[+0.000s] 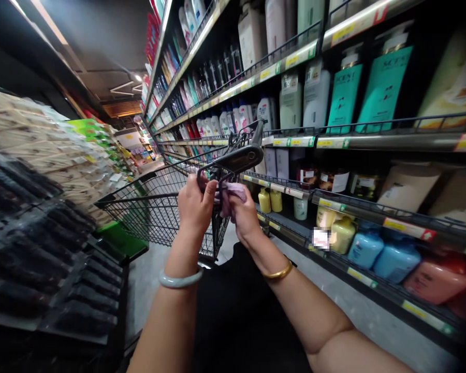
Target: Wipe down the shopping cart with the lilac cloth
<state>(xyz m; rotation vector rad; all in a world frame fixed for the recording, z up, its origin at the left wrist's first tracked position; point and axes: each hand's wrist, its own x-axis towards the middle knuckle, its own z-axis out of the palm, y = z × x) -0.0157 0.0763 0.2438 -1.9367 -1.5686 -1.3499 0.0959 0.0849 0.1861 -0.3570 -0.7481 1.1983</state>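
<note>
Left of the right hand (244,215) gripping it, crumpled lilac cloth (236,190) runs sideways below the long black handle (236,159) toward the left hand (194,204), whose hold is unclear.

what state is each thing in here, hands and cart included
shopping cart: upright, open at the top
cloth: bunched, pressed up to the cart near its handle
right hand: closed on the cloth
left hand: fingers curled by the cloth, exact hold unclear
pale bangle: worn, left wrist
gold bangle: worn, right wrist
teal bottles: upright, pump tops on
ceiling light: lit
</note>
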